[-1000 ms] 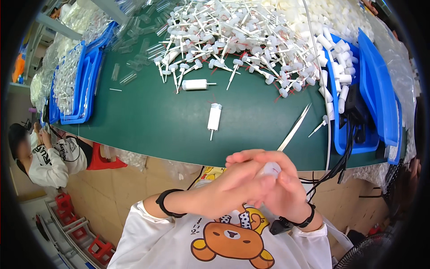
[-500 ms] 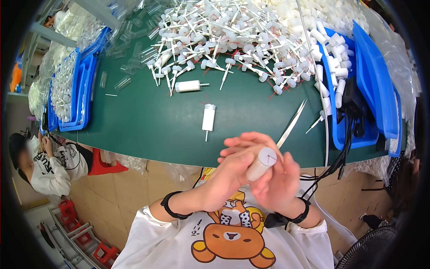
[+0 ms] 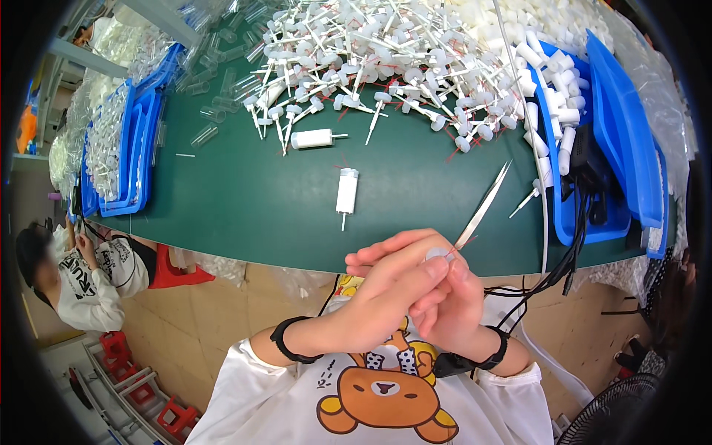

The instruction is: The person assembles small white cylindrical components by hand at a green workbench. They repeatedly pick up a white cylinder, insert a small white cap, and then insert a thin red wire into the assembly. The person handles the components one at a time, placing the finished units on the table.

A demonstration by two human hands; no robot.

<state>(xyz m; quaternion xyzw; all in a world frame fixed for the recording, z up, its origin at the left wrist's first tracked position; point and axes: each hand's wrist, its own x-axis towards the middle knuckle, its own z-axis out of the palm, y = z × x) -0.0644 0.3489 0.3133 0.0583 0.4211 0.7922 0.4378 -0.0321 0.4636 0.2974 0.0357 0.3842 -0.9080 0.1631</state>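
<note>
Green worktable (image 3: 245, 200): fills the upper view, its near edge curving across the middle.

Heap of white pump parts with thin stems (image 3: 386, 52): spread along the table's far side, loose and tangled.

Blue plastic trays, right (image 3: 630, 141): two stacked, tilted, with white cylindrical caps (image 3: 552, 111) piled against the inner one; black cables hang beside them.

Blue plastic trays, left (image 3: 122, 156): stacked at the table's left end, holding clear tubes.

Metal tweezers (image 3: 486, 204): lying slantwise near the table's front edge, tip just beside the hands.

Two white cylinders with stems, one (image 3: 346, 191) upright in view at mid-table, one (image 3: 315, 138) lying sideways behind it.

Left hand (image 3: 386, 285): fingers curled over the right hand.

Right hand (image 3: 449, 297): closed beneath, both pinching a small white round piece (image 3: 437, 254), mostly hidden, held at the table's near edge.
</note>
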